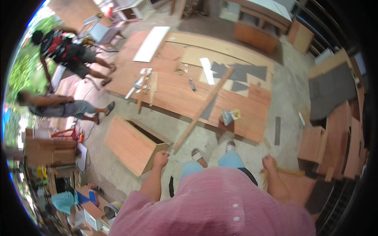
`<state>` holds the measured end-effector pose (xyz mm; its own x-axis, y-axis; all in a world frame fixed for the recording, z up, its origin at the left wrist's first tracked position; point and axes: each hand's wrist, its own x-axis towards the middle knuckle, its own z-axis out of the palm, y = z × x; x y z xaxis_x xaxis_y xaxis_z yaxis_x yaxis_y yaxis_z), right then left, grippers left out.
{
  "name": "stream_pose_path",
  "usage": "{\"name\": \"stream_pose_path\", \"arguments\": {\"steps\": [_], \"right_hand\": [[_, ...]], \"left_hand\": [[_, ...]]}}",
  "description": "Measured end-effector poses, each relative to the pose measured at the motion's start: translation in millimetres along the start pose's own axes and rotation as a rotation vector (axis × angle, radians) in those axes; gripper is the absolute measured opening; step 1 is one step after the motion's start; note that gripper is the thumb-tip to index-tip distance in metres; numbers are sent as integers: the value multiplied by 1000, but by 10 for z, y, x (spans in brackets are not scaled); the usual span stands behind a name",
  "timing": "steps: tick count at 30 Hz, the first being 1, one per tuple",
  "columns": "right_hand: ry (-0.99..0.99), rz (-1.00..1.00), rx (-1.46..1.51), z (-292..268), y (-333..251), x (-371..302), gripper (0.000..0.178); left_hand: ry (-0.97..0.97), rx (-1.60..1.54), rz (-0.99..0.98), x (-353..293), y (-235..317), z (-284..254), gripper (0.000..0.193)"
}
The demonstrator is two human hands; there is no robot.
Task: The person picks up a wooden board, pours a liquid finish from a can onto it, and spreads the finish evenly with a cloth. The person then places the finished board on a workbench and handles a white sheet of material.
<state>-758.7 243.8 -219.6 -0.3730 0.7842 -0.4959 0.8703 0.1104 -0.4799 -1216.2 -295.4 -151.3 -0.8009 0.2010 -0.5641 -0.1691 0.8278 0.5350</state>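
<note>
My left hand is curled closed beside the near end of a plywood box with an open side, which stands on the floor. I see nothing in its fingers. On the other side of my body, my right hand is also curled into a loose fist, with no held thing showing. Close by it lies a yellowish wood strip over a brown board. Ahead of my feet is a broad plywood sheet, with a long wooden batten slanting across and past its front edge.
The sheet bears a utility knife, a clear plastic bag, dark grey pieces, a white panel and thin strips. Two people stand at left; another in teal is lower left. Boards lean at right.
</note>
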Motion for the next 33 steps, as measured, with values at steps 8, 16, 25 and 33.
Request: {"name": "stream_pose_path", "arguments": {"steps": [8,16,25,33], "right_hand": [[-345,-118,-70,1083,-924,1724,20],[-275,430,607,2945,-1065,2907,19],[-114,599,583,3396,-1415,2886,26],[-466,439,1402,1703,-1606,2483,65]], "left_hand": [[19,368,-179,-1261,-852,604,31],[-191,-176,-719,-2529,-248,1930,28],[-130,-372,-850,-2042,371,2509,25],[-227,366,-298,-540,451,3272,63]]}}
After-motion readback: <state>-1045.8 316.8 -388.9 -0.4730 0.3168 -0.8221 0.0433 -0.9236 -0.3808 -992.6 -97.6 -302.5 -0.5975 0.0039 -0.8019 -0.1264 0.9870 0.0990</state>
